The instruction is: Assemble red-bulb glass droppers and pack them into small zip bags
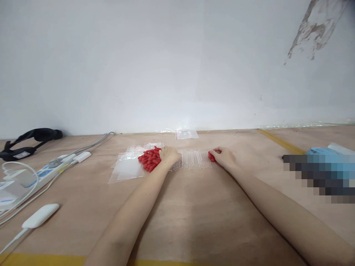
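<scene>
Head view: right hand [223, 157] pinches a red piece [211, 156] at the right end of the clear sticks [192, 159]; left hand [169, 155], grip unclear, is at their left end by the red pile [149, 159]. A bump could scatter the sticks; a slack pinch, drop the piece.

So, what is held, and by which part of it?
The right hand apparently holds a red piece by its right side; left hand: cannot be told.

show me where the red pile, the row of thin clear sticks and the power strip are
Red pile [150, 160]: head view, middle of the heap
Row of thin clear sticks [194, 159]: head view, middle of the row
Power strip [46, 172]: head view, its blue-marked top face
</scene>
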`<act>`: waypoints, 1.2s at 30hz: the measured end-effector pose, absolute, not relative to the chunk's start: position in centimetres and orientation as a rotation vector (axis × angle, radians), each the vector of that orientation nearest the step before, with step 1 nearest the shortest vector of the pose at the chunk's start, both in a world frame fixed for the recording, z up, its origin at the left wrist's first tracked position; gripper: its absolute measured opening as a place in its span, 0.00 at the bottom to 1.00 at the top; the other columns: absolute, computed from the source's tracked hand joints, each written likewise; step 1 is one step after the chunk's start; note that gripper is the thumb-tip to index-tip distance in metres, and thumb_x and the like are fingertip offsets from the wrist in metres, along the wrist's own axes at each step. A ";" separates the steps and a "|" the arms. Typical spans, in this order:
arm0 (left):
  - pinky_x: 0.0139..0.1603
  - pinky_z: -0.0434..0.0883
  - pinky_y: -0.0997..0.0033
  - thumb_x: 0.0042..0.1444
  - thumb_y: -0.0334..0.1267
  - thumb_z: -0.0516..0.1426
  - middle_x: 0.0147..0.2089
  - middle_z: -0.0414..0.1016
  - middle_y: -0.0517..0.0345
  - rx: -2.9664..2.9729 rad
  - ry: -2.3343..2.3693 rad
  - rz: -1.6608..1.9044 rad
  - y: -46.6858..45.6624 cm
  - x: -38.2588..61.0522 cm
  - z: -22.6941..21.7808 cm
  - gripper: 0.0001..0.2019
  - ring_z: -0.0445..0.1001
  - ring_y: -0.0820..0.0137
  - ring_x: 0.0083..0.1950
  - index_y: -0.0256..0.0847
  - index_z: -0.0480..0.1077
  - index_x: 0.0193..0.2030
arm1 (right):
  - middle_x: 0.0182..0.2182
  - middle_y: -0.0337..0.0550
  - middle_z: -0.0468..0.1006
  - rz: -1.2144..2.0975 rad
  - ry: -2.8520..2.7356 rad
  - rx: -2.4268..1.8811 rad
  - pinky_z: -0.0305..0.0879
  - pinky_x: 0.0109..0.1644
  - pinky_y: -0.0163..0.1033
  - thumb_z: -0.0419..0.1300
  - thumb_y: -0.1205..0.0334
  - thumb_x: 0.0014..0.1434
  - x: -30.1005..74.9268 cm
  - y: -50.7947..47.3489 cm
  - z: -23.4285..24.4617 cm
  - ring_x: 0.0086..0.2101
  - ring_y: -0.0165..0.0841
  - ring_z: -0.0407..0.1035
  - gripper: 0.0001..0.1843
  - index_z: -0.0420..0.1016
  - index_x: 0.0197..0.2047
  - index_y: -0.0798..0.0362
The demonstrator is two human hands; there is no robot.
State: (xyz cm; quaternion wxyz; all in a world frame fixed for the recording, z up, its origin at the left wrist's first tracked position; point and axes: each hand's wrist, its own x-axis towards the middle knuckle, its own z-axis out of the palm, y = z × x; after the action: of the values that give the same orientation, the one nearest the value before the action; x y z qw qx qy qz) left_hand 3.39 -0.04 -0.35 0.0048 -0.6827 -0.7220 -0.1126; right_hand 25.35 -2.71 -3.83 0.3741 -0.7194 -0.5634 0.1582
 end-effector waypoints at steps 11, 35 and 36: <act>0.47 0.59 0.62 0.46 0.45 0.53 0.50 0.65 0.40 -2.097 -2.248 -0.338 -0.6 4.4 -0.6 0.19 0.60 0.53 0.52 0.35 0.72 0.41 | 0.24 0.38 0.76 0.245 -1.424 -1.912 0.46 0.47 0.48 0.52 0.53 0.48 25.3 -2.3 -4.2 0.35 0.36 0.67 0.12 0.73 0.29 0.49; 0.44 0.61 0.62 0.56 0.38 0.46 0.43 0.66 0.40 -2.245 -2.010 -0.628 -2.5 4.1 0.7 0.13 0.62 0.56 0.48 0.32 0.67 0.38 | 0.28 0.43 0.74 0.288 -1.303 -1.434 0.62 0.33 0.35 0.51 0.53 0.52 25.2 -2.9 -4.9 0.27 0.30 0.67 0.14 0.66 0.37 0.54; 0.43 0.61 0.64 0.57 0.38 0.45 0.41 0.67 0.43 -2.322 -1.910 -0.729 -3.0 3.5 0.8 0.13 0.64 0.59 0.45 0.32 0.65 0.39 | 0.27 0.43 0.74 0.318 -1.293 -1.396 0.62 0.32 0.34 0.52 0.52 0.52 25.0 -3.1 -5.0 0.26 0.30 0.67 0.14 0.65 0.36 0.54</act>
State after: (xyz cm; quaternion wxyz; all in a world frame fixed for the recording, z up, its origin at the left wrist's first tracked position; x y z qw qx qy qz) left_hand 3.50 -3.04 0.80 0.0241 -0.7504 -0.6172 -0.2356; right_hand 24.97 -3.06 -4.98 0.5695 -0.5948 -0.5509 0.1356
